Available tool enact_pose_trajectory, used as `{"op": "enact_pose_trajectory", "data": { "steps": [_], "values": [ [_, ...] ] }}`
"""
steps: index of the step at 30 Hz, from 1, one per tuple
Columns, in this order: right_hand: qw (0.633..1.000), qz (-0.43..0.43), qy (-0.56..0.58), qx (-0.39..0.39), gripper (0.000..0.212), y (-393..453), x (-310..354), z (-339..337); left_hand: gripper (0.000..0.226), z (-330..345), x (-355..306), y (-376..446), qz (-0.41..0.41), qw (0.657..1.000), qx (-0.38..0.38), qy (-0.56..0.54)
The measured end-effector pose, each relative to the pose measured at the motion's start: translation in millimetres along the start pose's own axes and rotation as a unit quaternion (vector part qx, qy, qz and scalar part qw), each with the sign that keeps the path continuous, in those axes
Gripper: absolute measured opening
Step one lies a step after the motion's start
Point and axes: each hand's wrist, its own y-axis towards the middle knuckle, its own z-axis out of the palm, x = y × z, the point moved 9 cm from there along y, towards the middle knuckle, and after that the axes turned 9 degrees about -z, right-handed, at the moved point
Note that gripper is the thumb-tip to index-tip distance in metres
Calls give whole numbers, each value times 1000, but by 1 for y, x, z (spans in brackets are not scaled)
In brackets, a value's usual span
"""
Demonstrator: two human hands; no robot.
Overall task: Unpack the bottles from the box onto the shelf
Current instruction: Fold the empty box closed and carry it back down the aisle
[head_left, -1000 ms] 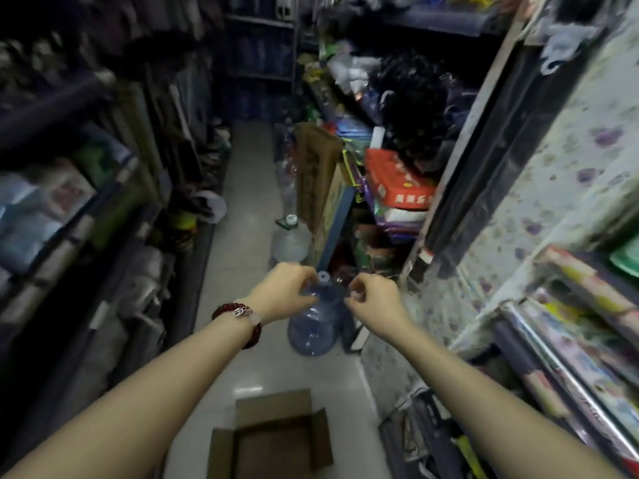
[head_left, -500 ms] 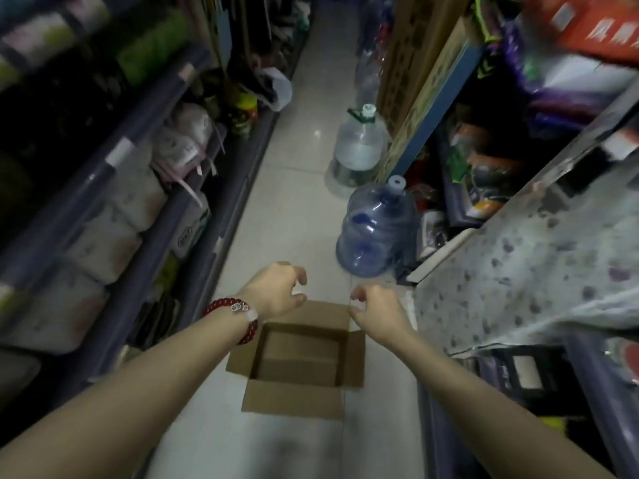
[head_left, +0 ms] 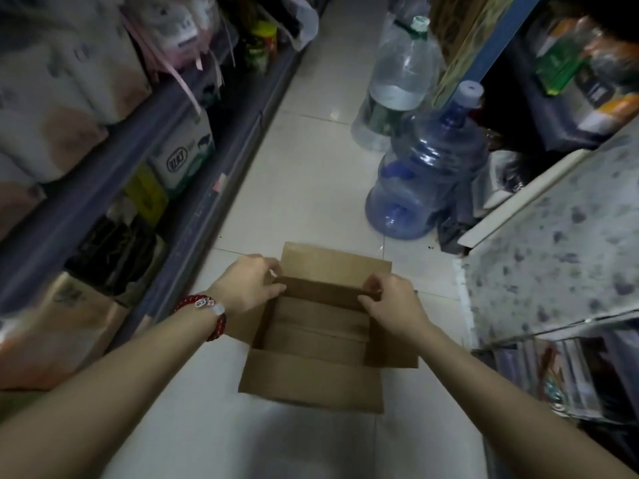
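An open brown cardboard box (head_left: 311, 382) sits on the white tiled floor of a narrow aisle, and its inside shows only bare cardboard. My left hand (head_left: 249, 283) pinches the left end of the box's far rim. My right hand (head_left: 392, 300) pinches the right end of the same rim. A red bead bracelet is on my left wrist. No bottles are visible inside the box.
A large blue water jug (head_left: 425, 174) and a clear water jug (head_left: 397, 84) stand on the floor beyond the box, at the right. Stocked shelves (head_left: 193, 188) line the left side. A speckled covered shelf (head_left: 560, 243) juts out at the right.
The view has tilted down from the aisle to the floor. Both hands dropped from the air onto the far rim of the box and closed on it.
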Motion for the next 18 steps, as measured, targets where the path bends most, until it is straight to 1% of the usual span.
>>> {"op": "enact_pose_trajectory", "data": {
  "steps": [5, 9, 14, 16, 18],
  "values": [
    [1000, -16, 14, 6, 23, 22, -26, 68, 34, 47, 43, 30, -13, 999, -37, -13],
    [999, -27, 26, 10, 31, 35, -33, 102, 38, 61, 60, 47, -13, 998, -62, -13],
    [999, -33, 34, -18, 31, 44, -47, 111, 38, 63, 78, 66, -35, 992, -118, -7],
    [998, -32, 38, -29, 31, 45, -59, 104, 39, 67, 86, 72, -52, 991, -118, -26],
    [997, -23, 38, -59, 31, 42, -73, 87, 42, 73, 89, 76, -64, 990, -107, -60]
  ]
}}
